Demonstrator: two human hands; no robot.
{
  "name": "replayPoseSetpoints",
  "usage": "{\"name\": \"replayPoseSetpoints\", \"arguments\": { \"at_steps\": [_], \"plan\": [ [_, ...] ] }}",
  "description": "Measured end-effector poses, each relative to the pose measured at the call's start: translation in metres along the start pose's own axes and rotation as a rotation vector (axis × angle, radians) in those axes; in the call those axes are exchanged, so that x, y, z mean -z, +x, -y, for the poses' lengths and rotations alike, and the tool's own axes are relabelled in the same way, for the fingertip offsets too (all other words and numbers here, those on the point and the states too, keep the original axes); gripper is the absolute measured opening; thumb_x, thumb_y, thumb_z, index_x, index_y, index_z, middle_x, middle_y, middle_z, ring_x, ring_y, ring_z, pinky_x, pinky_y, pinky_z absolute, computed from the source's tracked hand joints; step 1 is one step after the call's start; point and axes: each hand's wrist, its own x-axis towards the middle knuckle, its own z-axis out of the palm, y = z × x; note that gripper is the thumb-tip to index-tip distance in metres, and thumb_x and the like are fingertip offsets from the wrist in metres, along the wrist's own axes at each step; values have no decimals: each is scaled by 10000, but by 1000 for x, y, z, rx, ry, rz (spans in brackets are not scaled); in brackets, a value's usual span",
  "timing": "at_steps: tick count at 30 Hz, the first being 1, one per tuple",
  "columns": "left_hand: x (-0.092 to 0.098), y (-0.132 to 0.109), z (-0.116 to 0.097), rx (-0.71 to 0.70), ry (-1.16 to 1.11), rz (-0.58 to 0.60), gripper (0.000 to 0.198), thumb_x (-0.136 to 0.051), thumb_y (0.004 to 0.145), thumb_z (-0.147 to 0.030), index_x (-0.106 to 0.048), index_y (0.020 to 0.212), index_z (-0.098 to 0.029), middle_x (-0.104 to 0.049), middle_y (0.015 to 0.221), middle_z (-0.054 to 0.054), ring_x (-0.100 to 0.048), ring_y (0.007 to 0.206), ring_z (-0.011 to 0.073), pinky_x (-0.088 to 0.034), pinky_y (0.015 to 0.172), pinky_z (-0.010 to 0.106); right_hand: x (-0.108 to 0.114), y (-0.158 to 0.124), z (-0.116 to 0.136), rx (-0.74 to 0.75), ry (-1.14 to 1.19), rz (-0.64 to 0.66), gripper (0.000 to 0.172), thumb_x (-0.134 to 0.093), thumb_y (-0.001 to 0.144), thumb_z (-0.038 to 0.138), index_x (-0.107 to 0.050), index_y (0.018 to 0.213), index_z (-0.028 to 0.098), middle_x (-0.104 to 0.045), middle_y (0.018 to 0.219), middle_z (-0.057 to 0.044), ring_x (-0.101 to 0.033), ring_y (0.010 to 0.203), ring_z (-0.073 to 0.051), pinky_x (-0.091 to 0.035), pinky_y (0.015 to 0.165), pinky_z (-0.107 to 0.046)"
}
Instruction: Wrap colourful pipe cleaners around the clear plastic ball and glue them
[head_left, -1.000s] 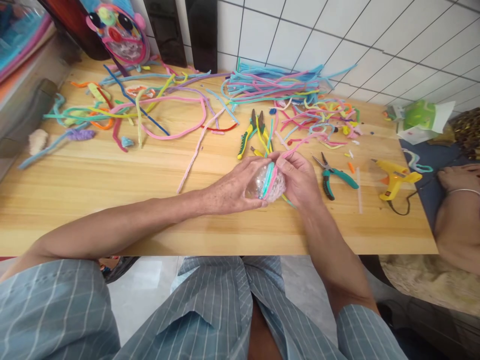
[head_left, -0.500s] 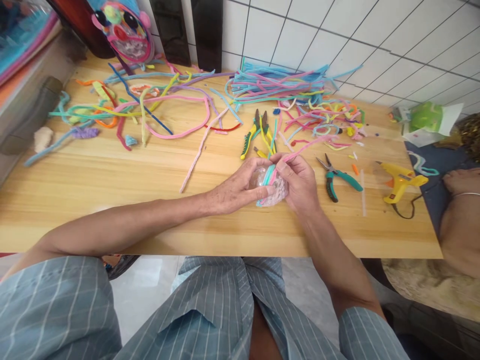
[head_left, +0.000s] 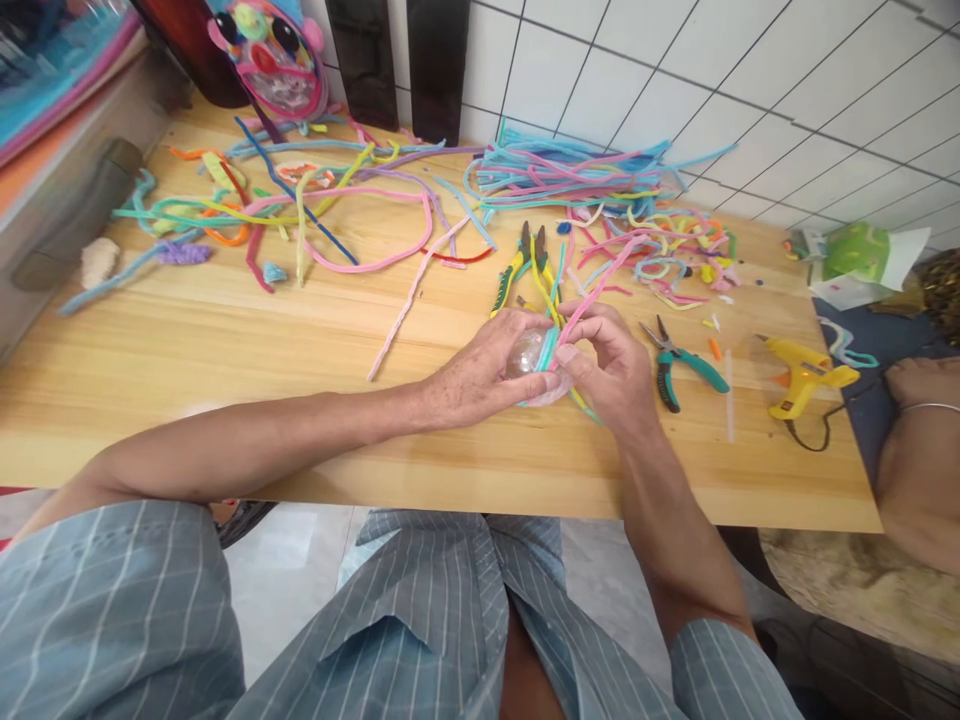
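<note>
My left hand (head_left: 476, 370) is closed around a clear plastic ball (head_left: 526, 354), thumb in front and fingers behind. Teal and pink pipe cleaners run side by side across the ball's surface. With thumb and fingertips, my right hand (head_left: 619, 372) pinches a pink pipe cleaner (head_left: 604, 283) at the ball's right side; its free length sticks up and away. A thin yellow and teal strand pokes out below the right hand. Just beyond the hands lie yellow-green cutting pliers (head_left: 507, 280), partly covered by yellow and teal pipe cleaners.
Teal long-nose pliers (head_left: 697, 370) and a yellow glue gun (head_left: 808, 376) lie to the right. A bundle of pipe cleaners (head_left: 574, 172) rests by the tiled wall. Loose pieces spread across the back left, below a decorated face figure (head_left: 279, 62). Another person's arm (head_left: 926, 430) is at the right edge.
My right hand has shifted slightly right and down, its fingers more arched around the pink pipe cleaner. The ball has turned a little in my left hand. The whole view has shifted slightly.
</note>
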Motion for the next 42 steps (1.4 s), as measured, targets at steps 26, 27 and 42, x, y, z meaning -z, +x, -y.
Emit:
{"name": "replayPoseSetpoints", "arguments": {
  "at_steps": [26,27,42],
  "plan": [
    [3,4,-2,-36,15,52,528,-682,1072,-607,-627,1445,-237,-715,1368,147,-674,1315,343,-560,1169,530,16,8,11,-117,128,172,317,-929,883,625,-844,831,323,-809,1453,-36,-661,1473,-344,-444,1340,-582],
    [3,4,-2,-37,15,54,523,-684,1072,-599,-628,1444,-236,-711,1369,149,-670,1316,346,-559,1166,534,17,8,11,-100,95,180,313,-917,896,621,-843,832,323,-808,1458,-33,-661,1471,-345,-427,1351,-588],
    [3,3,-5,-14,41,52,551,-674,1074,-643,-619,1438,-233,-695,1343,145,-668,1274,335,-576,1114,505,29,7,18,88,-164,239,201,-903,932,502,-825,862,329,-813,1470,-18,-688,1455,-347,-452,1326,-611]
  ]
}}
